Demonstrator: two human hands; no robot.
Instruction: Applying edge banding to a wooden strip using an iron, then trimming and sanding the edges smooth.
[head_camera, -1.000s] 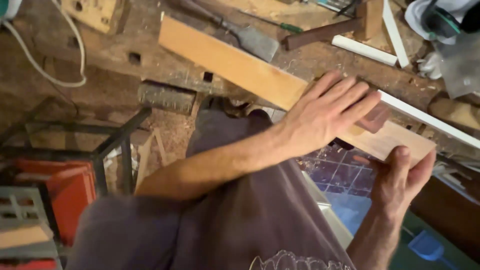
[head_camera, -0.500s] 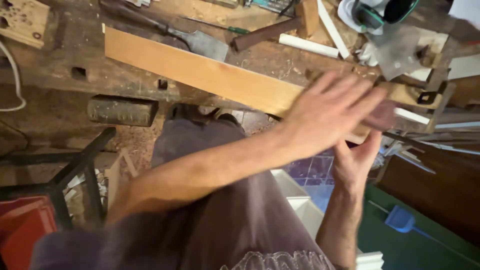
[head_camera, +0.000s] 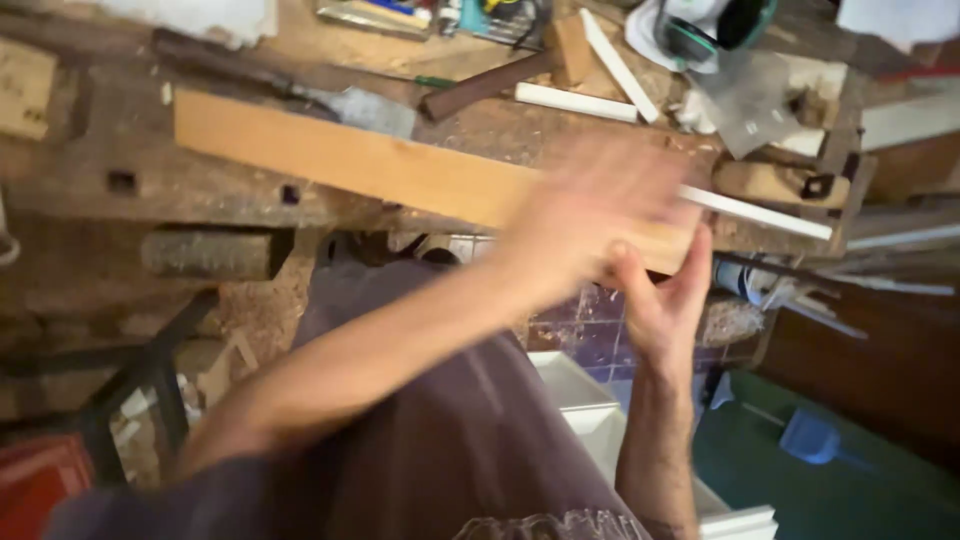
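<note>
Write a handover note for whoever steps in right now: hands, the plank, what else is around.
Left hand: motion-blurred, flat over the near end of the plank. Grip unclear.
Right hand: below that end, fingers up against the plank's edge.
Plank: lies slantwise on the workbench, hand end past the bench edge.
Nearby: white strips, ear defenders behind.
Done or left: cannot tell from this view.

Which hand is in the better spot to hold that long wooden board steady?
Probably the right hand: its fingers and thumb seem to clasp the end of the board. The left hand is a blur over the board's top, so its hold is unclear.
</note>
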